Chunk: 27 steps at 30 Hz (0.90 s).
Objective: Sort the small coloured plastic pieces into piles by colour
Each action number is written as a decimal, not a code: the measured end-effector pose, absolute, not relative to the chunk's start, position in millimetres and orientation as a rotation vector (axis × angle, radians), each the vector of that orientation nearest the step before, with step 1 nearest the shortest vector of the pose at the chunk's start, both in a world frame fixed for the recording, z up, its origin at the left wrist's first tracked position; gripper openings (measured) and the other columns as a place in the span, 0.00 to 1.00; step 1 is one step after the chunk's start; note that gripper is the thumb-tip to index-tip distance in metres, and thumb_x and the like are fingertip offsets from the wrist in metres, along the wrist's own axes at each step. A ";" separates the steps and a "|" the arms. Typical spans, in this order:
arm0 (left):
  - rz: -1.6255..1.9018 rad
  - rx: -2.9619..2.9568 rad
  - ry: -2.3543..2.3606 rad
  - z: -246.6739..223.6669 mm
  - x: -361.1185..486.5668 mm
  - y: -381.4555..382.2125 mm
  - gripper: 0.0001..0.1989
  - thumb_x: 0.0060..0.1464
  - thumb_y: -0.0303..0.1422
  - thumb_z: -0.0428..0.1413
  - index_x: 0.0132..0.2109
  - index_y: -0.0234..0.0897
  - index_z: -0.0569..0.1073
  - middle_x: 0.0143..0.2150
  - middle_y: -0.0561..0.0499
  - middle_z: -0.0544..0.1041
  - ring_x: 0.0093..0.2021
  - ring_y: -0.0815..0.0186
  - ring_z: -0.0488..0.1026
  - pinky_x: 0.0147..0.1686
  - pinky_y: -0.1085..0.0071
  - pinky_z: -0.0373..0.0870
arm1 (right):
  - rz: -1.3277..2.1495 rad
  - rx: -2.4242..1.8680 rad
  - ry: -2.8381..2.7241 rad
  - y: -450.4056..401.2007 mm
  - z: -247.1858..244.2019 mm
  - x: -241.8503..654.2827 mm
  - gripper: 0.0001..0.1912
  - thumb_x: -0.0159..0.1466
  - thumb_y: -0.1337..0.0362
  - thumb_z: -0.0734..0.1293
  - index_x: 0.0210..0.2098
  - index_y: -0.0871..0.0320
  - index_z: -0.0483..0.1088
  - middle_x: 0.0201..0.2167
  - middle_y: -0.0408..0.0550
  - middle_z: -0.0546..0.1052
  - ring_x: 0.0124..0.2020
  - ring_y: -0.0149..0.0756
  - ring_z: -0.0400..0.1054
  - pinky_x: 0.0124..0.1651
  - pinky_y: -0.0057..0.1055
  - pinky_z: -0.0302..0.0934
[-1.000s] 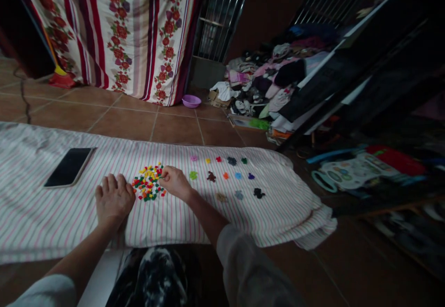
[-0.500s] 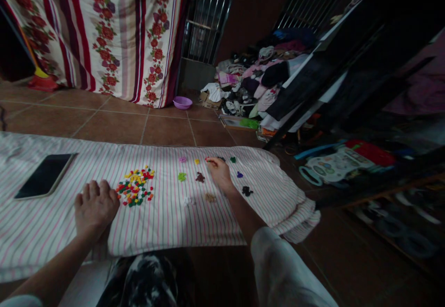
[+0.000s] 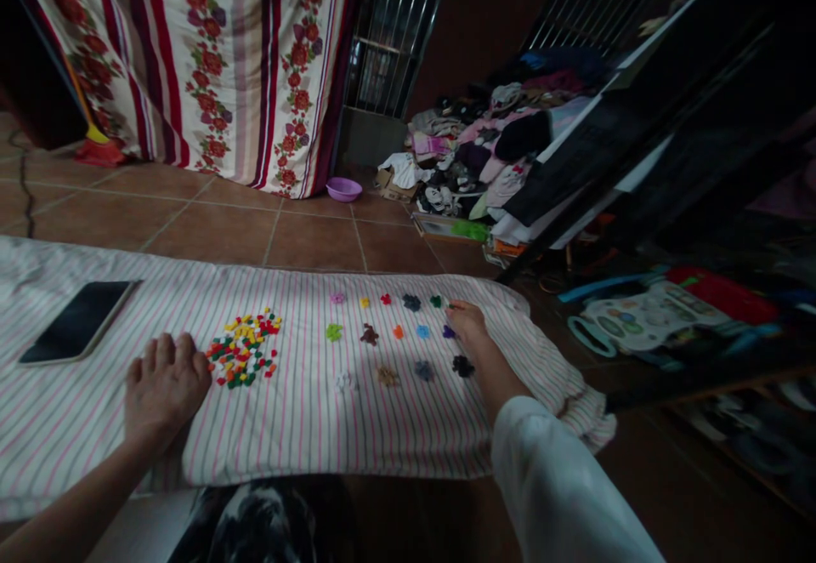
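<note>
— Striped cloth [image 3: 395, 427] runs across the floor in front of us, and our left hand [image 3: 164, 386] lies flat on it, fingers spread and holding nothing, just beside the heap [image 3: 244, 349] of mixed beads.

— And our right hand [image 3: 467, 322]?

— Stretched out to the far end of the sorted piles [image 3: 395, 332], fingertips curled down by the green pile [image 3: 436, 301] and the purple one [image 3: 448, 332]. Whether it pinches a bead we cannot tell (too small and too dim).

— How do the piles lie?

— In three rows on the cloth, one colour each, well apart from the heap. The black pile [image 3: 462, 366] sits just beside our right wrist.

— What else do we see?

— A phone [image 3: 77, 321] face up on the cloth, to the left of our left hand. Beyond the cloth, tiles, a small purple bowl [image 3: 343, 190] by the flowered curtain [image 3: 210, 61], and a mound of clothes [image 3: 484, 159] to its right.
</note>
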<state>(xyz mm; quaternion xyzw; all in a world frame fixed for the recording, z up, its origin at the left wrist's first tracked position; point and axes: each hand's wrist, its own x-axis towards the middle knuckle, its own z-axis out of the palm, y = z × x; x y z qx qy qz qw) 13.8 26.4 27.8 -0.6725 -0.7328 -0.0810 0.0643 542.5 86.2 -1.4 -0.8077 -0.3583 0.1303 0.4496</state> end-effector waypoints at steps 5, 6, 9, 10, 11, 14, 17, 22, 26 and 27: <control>-0.206 -1.998 -2.220 16.1 9.9 32.0 0.24 0.61 0.34 0.36 0.54 0.25 0.67 0.56 0.30 0.68 0.60 0.45 0.63 0.55 0.52 0.61 | 0.346 -2.074 -0.834 100.0 -7.7 540.2 0.13 0.49 0.69 0.69 0.35 0.61 0.78 0.29 0.53 0.80 0.31 0.42 0.76 0.33 0.34 0.71; -0.219 -1.993 -2.222 13.6 9.2 33.2 0.25 0.61 0.35 0.36 0.55 0.24 0.67 0.58 0.29 0.67 0.61 0.44 0.62 0.56 0.51 0.60 | 0.357 -2.076 -0.834 101.5 -9.4 539.2 0.14 0.49 0.69 0.69 0.37 0.60 0.78 0.30 0.53 0.80 0.31 0.43 0.76 0.33 0.34 0.71; -0.231 -1.969 -2.227 9.7 8.1 35.2 0.25 0.61 0.35 0.36 0.57 0.25 0.66 0.60 0.30 0.67 0.63 0.44 0.60 0.57 0.50 0.60 | 0.387 -2.070 -0.836 104.0 -13.6 537.6 0.19 0.50 0.70 0.67 0.42 0.60 0.77 0.35 0.53 0.80 0.34 0.43 0.77 0.34 0.34 0.72; -0.223 -1.967 -2.230 9.7 8.2 35.2 0.25 0.61 0.35 0.36 0.57 0.25 0.66 0.59 0.30 0.67 0.63 0.44 0.60 0.57 0.50 0.60 | 0.393 -2.065 -0.838 104.4 -14.4 537.7 0.21 0.50 0.71 0.67 0.44 0.60 0.76 0.37 0.54 0.80 0.37 0.43 0.77 0.36 0.34 0.72; -0.213 -1.972 -2.229 10.3 8.4 35.1 0.25 0.61 0.35 0.36 0.56 0.25 0.66 0.59 0.30 0.67 0.62 0.45 0.61 0.57 0.51 0.60 | 0.400 -2.055 -0.842 104.8 -14.9 538.0 0.22 0.50 0.72 0.66 0.45 0.59 0.76 0.39 0.54 0.80 0.39 0.42 0.77 0.38 0.34 0.72; -0.198 -1.989 -2.218 12.5 9.0 33.9 0.25 0.61 0.35 0.36 0.56 0.25 0.66 0.58 0.30 0.67 0.62 0.45 0.62 0.57 0.51 0.60 | 0.426 -2.011 -0.864 105.3 -15.2 539.6 0.27 0.48 0.75 0.63 0.47 0.59 0.75 0.45 0.54 0.79 0.47 0.40 0.75 0.47 0.33 0.71; -0.214 -1.983 -2.207 12.0 8.9 33.2 0.25 0.61 0.35 0.35 0.56 0.25 0.67 0.58 0.29 0.68 0.61 0.44 0.62 0.57 0.51 0.60 | 0.448 -1.992 -0.880 105.6 -15.4 540.7 0.31 0.47 0.77 0.62 0.49 0.58 0.74 0.48 0.54 0.78 0.51 0.40 0.73 0.53 0.34 0.68; -0.231 -1.977 -2.201 8.9 8.0 34.5 0.25 0.61 0.35 0.36 0.56 0.24 0.66 0.59 0.29 0.67 0.63 0.44 0.61 0.57 0.51 0.59 | 0.460 -1.969 -0.938 108.2 -19.2 544.1 0.36 0.43 0.77 0.60 0.53 0.57 0.71 0.52 0.53 0.76 0.54 0.42 0.70 0.54 0.39 0.67; -0.167 -1.959 -2.221 10.7 8.9 35.3 0.25 0.61 0.35 0.36 0.57 0.26 0.66 0.59 0.32 0.67 0.62 0.46 0.62 0.57 0.53 0.59 | 0.472 -1.962 -0.969 112.6 -23.6 548.6 0.39 0.40 0.77 0.60 0.53 0.55 0.71 0.52 0.52 0.76 0.54 0.44 0.70 0.55 0.42 0.65; -0.162 -1.957 -2.216 11.2 9.1 35.3 0.25 0.61 0.35 0.36 0.57 0.26 0.65 0.59 0.32 0.67 0.61 0.47 0.62 0.57 0.54 0.59 | 0.469 -1.967 -0.975 113.4 -24.3 549.2 0.40 0.40 0.77 0.60 0.53 0.55 0.71 0.52 0.52 0.76 0.54 0.44 0.70 0.56 0.43 0.65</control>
